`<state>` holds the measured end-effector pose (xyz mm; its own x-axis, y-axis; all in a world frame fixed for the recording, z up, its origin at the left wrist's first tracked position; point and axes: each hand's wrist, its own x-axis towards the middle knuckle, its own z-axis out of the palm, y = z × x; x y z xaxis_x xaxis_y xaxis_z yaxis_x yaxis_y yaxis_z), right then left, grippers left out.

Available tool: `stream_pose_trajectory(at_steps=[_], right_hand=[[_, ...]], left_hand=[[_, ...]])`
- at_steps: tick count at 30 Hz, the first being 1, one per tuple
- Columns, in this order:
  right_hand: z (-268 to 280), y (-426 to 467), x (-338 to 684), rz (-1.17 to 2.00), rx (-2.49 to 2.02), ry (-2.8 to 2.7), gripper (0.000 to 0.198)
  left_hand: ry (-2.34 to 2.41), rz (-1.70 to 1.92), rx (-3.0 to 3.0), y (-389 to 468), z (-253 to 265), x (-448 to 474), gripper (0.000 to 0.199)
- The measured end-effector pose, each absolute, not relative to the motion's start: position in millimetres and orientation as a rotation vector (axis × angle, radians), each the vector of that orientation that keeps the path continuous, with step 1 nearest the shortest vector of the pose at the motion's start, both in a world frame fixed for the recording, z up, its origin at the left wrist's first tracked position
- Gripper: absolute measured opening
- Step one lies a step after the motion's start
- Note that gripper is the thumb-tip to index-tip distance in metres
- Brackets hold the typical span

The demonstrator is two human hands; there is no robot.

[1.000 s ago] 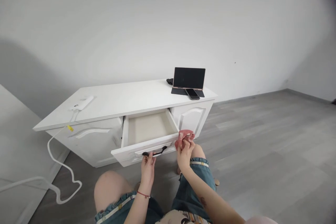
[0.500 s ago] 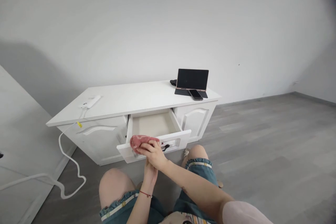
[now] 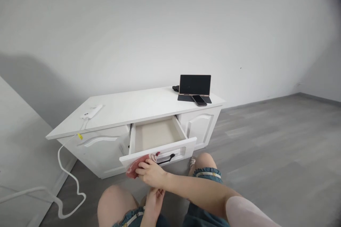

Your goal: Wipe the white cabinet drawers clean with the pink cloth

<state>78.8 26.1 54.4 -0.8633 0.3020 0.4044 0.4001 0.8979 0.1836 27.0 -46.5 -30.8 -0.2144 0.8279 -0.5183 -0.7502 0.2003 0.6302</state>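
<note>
Pink cloth (image 3: 134, 169) lies against the left part of the drawer front (image 3: 183, 149), its lower end hanging past the bottom edge. Its long axis slants, from low on the left up toward the black handle (image 3: 170, 158). The right hand (image 3: 153, 174) is the nearer one: its fingers are curled over the cloth, slightly apart, and hold it to the panel, with most of the visible fabric to the left of the fingertips. The thumb is hidden. The left hand (image 3: 155, 198) sits lower, close beneath the right wrist and away from the cloth; the right arm covers part of it, so whether its fingers are spread or pressed together cannot be told. Behind the panel, the drawer (image 3: 156, 134) stands pulled out below the white worktop (image 3: 133, 108), which carries a tablet (image 3: 195, 85) and a phone (image 3: 199, 100).
</note>
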Motion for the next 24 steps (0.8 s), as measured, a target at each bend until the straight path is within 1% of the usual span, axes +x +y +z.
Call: stream_pose_trajectory(at_steps=[2,4,7,12,16,20,24], right_hand=[[50.8,27.5,97.9,-0.384,-0.536,-2.664,0.020],[44.3,25.6,122.4,-0.380,-0.670,-2.613,0.020],[33.0,20.0,159.4,-0.372,-0.884,-2.505,0.022],[20.5,16.1,200.0,-0.382,-1.109,-2.325,0.024],[11.4,20.9,224.1,-0.364,-1.284,-2.186,0.023],[-11.8,26.6,235.0,-0.316,-1.399,-1.936,0.029],[-49.8,30.6,208.6,-0.187,-1.528,-1.580,0.039]], left_hand=[[0.999,1.448,0.007,-45.3,-38.3,11.9,0.018],[0.972,1.461,-0.033,-39.1,-37.0,-1.5,0.023],[0.955,1.414,-0.006,-23.4,-17.9,-7.3,0.025],[0.904,1.307,0.069,0.8,20.5,17.5,0.020],[0.922,1.334,0.039,7.3,27.0,30.1,0.022],[0.958,1.337,0.033,10.6,25.5,32.4,0.020],[1.020,1.386,0.010,12.6,26.3,39.2,0.021]])
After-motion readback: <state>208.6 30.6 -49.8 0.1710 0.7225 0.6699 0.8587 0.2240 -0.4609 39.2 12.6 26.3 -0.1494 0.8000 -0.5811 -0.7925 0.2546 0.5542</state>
